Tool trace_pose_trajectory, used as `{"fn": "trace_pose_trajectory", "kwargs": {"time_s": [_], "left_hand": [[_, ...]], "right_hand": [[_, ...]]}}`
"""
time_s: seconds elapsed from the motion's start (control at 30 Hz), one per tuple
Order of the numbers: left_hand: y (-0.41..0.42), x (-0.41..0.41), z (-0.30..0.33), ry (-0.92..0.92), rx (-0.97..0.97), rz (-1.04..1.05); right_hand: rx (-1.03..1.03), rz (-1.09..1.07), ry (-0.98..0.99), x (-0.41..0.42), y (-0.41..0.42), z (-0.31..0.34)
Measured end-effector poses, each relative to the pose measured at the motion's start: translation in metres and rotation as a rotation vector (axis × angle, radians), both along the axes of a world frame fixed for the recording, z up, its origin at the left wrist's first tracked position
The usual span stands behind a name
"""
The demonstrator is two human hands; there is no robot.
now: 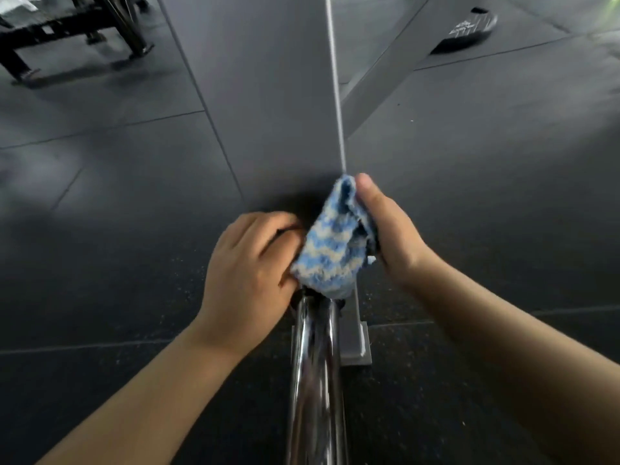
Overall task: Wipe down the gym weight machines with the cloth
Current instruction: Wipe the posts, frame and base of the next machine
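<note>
Both hands on the cloth [330, 250]. Right hand [391, 233] pinches its far edge, thumb on top near the upper fold, fingers hidden behind the fabric. Left hand [250, 266] has fingers curled in against the near-left edge, knuckles up; fingertips are hidden, so whether they also wrap whatever is under the cloth I can't tell.

Head view, only one available:

- Cloth is bunched over the far end of the chrome bar [315, 380], right where the bar meets the grey frame [268, 95]. It covers the joint, so the fitting underneath isn't visible.
- Two-handed hold looks deliberate: one hand on each side keeps the cloth wrapped round the bar end so it can be twisted or dragged without sliding off (my read, not shown).
- Thin white edge line [335, 78] on the frame runs down to the cloth's top corner. Right thumb sits just beside it.
- Bar runs from the cloth toward the camera between both forearms. Its length is bare and shiny, nothing resting on it.
- Grey foot [357, 344] sits just right of the bar, below the cloth. Close to the right wrist's path if the hand pulls back along the bar.

Room to move:

- Left of the bar: open rubber floor [100, 213], free sweep.
- Far side: frame panel blocks any push forward. Travel is back along the bar, or round it.
- Black bench frame [67, 28] at top left corner and a dark pedal-like part [469, 28] at top right, both well apart from the hands.
</note>
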State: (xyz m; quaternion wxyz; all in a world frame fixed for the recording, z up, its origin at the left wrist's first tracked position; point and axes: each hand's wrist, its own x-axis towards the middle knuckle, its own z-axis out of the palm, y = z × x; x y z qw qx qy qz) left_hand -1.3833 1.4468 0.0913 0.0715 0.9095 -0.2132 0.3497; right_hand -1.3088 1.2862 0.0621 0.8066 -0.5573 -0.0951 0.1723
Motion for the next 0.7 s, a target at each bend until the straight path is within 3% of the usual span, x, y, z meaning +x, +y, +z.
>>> {"fn": "trace_pose_trajectory", "kwargs": {"time_s": [0.1,0.2,0.3,0.43,0.6,0.7], "left_hand": [[0.004,0.000,-0.011,0.175,-0.013,0.010],[-0.001,-0.005,-0.021,0.372,-0.203,-0.012],[-0.007,-0.003,-0.026,0.414,-0.303,0.014],[-0.009,-0.002,-0.029,0.350,-0.310,0.028],[-0.002,-0.010,-0.037,0.313,-0.378,-0.019],[0.006,-0.012,-0.042,0.411,-0.509,0.000]], "right_hand": [[-0.140,-0.150,-0.119,-0.006,0.009,-0.041],[-0.324,-0.009,0.034,-0.021,0.000,-0.103],[-0.438,0.136,0.188,-0.036,-0.015,-0.152],[-0.288,0.066,0.283,-0.048,-0.015,-0.144],[-0.145,-0.139,0.053,-0.022,0.003,-0.073],[-0.129,-0.230,0.000,-0.010,0.015,-0.059]]}}
